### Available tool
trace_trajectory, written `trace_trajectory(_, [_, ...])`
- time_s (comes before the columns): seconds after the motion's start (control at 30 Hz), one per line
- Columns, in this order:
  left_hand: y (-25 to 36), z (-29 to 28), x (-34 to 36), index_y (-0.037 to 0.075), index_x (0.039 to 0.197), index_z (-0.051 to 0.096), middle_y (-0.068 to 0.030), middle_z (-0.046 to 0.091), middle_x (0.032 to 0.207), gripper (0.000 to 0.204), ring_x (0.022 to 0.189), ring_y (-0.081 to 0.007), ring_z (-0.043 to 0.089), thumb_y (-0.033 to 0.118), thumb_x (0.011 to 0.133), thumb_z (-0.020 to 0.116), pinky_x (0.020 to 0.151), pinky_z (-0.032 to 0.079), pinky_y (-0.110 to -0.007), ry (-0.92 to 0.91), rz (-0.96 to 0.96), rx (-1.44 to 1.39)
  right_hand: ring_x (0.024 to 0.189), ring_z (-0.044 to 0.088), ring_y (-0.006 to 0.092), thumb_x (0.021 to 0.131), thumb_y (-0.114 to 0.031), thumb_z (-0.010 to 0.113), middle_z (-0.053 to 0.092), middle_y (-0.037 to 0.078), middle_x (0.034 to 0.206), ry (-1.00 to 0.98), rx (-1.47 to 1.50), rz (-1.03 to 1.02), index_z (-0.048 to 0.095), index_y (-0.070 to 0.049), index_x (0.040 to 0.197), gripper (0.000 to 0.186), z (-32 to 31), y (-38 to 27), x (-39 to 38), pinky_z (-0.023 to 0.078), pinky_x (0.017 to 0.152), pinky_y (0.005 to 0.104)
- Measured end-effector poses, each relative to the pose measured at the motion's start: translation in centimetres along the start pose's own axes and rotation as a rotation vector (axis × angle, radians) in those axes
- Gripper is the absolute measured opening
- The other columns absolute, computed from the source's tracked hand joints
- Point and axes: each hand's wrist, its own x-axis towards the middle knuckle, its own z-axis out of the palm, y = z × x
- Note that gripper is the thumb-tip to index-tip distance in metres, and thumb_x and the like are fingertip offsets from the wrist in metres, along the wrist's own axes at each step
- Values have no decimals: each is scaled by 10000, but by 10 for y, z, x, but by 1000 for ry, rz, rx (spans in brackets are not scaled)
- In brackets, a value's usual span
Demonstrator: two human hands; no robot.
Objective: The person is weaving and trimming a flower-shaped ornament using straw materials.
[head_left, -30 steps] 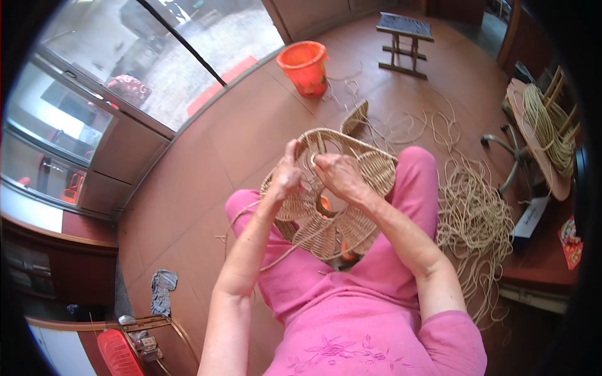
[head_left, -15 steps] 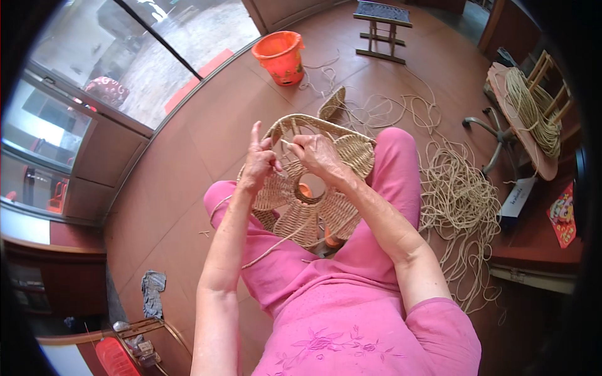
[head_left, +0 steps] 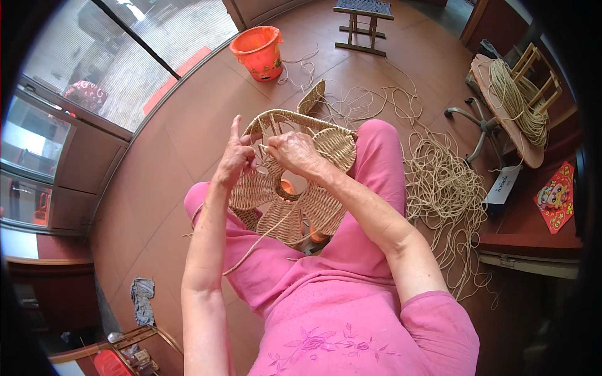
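On my lap lies a flower-shaped wicker piece, woven from tan cord, with broad petals around a round central hole and a curved braided rim. At its far side, my right hand is closed in a pinch on a pale cord, beside open strands under the rim. My left hand is at the piece's left edge. Its index finger points up, while the other fingers curl; what they hold, if anything, is hidden. A loose cord trails over the near petals onto my left thigh.
A tangled cord heap lies on the floor to my right. Ahead stand an orange bucket and a low stool. A board with coiled cord is at the far right. A grey cloth lies at the lower left.
The whole view has shifted, so the surroundings sit further left and slightly higher. Both hands stay at the wicker piece's far side, with only slight finger movement.
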Motion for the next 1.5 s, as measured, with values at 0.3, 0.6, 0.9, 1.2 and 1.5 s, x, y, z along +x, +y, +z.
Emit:
trace_trajectory(0.3, [-28, -17, -9, 172, 1588, 155, -66, 553, 725, 888, 507, -159, 529, -95, 812, 493, 454, 422, -329, 194, 96, 909, 898, 703, 338, 880, -311, 687, 706, 132, 924, 85, -166, -96, 707, -85, 966, 242, -1, -19, -5, 534, 759, 478])
trace_trajectory(0.6, [156, -32, -129, 37, 1473, 407, -46, 613, 1148, 500, 787, -58, 529, 134, 998, 529, 651, 435, -191, 418, 886, 234, 740, 589, 202, 1002, -299, 565, 604, 49, 823, -176, 1221, -195, 578, -69, 946, 238, -53, -137, -25, 454, 678, 294])
trace_trajectory(0.9, [0, -78, -122, 135, 1281, 645, -71, 653, 792, 455, 625, -148, 532, 13, 845, 688, 607, 471, -322, 252, 668, 1127, 526, 237, 49, 1073, -223, 454, 275, -55, 631, 432, 1405, -366, 411, -104, 798, 303, -344, 56, -118, 219, 487, 226])
trace_trajectory(1.2, [-100, -312, -364, 122, 1278, 653, -123, 670, 758, 433, 749, -291, 636, 160, 851, 713, 709, 498, -421, 786, 41, 1836, 676, 529, 45, 1017, -172, 551, 599, -18, 871, 900, 453, 371, 665, -103, 1007, 133, -214, 228, -189, 418, 537, 189])
trace_trajectory(1.5, [-5, -95, -211, 97, 1488, 430, -199, 482, 1440, 839, 1349, -312, 441, 186, 728, 774, 1135, 344, -442, 189, 152, 1103, 1269, 470, 298, 754, -211, 707, 538, 98, 1383, 177, -143, -531, 702, -111, 788, 107, -38, -4, -74, 365, 1013, 490])
